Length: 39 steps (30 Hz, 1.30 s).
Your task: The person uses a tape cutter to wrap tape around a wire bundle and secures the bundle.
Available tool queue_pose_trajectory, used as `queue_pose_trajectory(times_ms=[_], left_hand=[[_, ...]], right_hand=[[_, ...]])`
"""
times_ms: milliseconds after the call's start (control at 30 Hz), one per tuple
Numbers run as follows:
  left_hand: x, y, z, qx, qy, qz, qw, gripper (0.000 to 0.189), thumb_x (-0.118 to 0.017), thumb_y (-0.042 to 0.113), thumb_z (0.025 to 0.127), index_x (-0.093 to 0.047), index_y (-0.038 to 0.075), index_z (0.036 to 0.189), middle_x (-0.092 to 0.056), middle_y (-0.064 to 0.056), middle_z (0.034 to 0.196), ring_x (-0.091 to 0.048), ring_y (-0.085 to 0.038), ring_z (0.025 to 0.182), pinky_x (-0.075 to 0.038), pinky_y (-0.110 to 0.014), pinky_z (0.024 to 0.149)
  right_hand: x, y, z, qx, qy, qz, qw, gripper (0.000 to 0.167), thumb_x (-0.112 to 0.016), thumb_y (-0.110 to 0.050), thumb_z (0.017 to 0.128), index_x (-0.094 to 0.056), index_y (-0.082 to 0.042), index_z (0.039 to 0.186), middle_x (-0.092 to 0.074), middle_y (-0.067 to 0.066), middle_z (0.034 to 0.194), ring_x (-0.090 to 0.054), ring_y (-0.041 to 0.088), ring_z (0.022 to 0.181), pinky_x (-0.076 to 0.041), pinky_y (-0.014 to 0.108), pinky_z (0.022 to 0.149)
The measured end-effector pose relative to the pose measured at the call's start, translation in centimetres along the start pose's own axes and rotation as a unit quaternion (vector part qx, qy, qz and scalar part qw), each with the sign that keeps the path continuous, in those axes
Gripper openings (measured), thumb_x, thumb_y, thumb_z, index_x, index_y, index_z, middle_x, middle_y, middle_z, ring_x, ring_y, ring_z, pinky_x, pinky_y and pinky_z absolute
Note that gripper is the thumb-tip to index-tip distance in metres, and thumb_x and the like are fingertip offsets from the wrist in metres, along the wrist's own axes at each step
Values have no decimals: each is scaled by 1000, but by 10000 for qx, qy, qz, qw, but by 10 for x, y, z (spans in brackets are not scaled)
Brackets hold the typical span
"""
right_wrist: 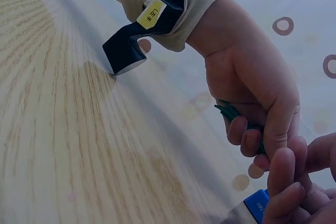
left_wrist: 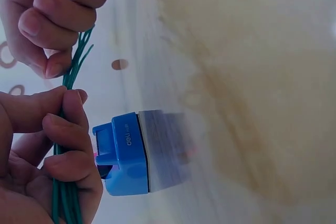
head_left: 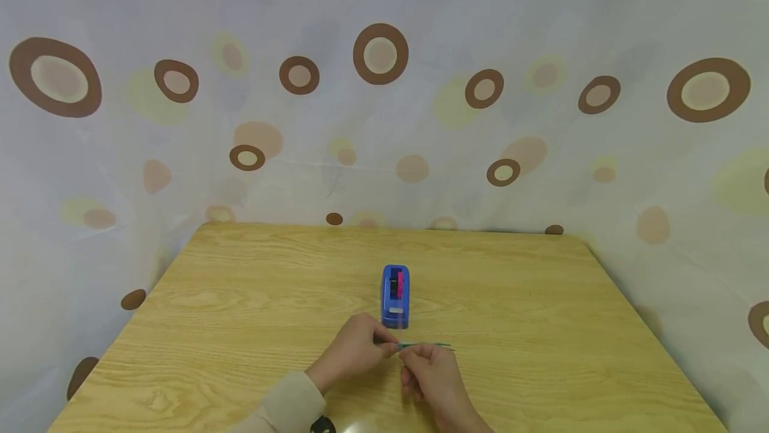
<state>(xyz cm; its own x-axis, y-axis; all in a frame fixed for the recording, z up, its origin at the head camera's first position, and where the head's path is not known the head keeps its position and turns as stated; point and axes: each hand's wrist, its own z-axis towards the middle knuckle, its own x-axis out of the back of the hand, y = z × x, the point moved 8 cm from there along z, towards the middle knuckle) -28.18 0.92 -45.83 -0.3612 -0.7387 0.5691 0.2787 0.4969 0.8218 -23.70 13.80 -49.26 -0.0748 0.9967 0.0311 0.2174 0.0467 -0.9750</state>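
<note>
A bundle of thin green strands (left_wrist: 79,59) runs through both hands. My left hand (head_left: 359,345) curls its fingers round one part, and the bundle's short ends (right_wrist: 227,110) poke out by the palm in the right wrist view. Close beside it, my right hand (head_left: 434,379) pinches the strands with thumb and fingers. Loose tips reach past it to the right in the head view. Just beyond the hands stands a blue tape dispenser (head_left: 395,293) with a pink-edged roll. A faint pinkish streak lies between dispenser and hands; whether it is tape, I cannot tell.
The wood-grain table (head_left: 240,326) spreads out on both sides of the hands. Behind and beside it hangs a pale curtain (head_left: 384,119) with brown rings. A black wrist camera (right_wrist: 163,11) with a yellow label sits at the left sleeve.
</note>
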Motion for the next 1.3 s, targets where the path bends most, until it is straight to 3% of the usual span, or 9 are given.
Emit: queue_pose_trajectory(times_ms=[467, 1067, 1300], left_hand=[[-2, -2, -1, 212, -2, 38, 9998, 9, -71, 10, 90, -79, 9, 85, -64, 8, 80, -54, -11, 72, -46, -26, 61], [8, 3, 5, -9, 73, -78, 9999, 8, -72, 9, 88, -78, 7, 84, -67, 5, 81, -53, -10, 69, -45, -25, 59], [7, 0, 5, 172, -19, -257, 9995, 9, -72, 11, 89, -79, 7, 84, -66, 6, 79, -52, -12, 70, -44, -26, 60]], right_hand=[[-1, 1, -3, 2, 249, -186, 9995, 23, -61, -14, 97, -65, 9, 97, -61, 2, 62, -56, 11, 52, -40, 20, 46], [2, -7, 2, 275, 536, -492, 9970, 18, -60, -10, 95, -67, 7, 92, -61, 6, 62, -56, 14, 53, -45, 21, 48], [3, -4, 1, 382, 710, -676, 9945, 17, -62, -11, 94, -67, 6, 93, -61, 7, 61, -55, 13, 52, -44, 21, 47]])
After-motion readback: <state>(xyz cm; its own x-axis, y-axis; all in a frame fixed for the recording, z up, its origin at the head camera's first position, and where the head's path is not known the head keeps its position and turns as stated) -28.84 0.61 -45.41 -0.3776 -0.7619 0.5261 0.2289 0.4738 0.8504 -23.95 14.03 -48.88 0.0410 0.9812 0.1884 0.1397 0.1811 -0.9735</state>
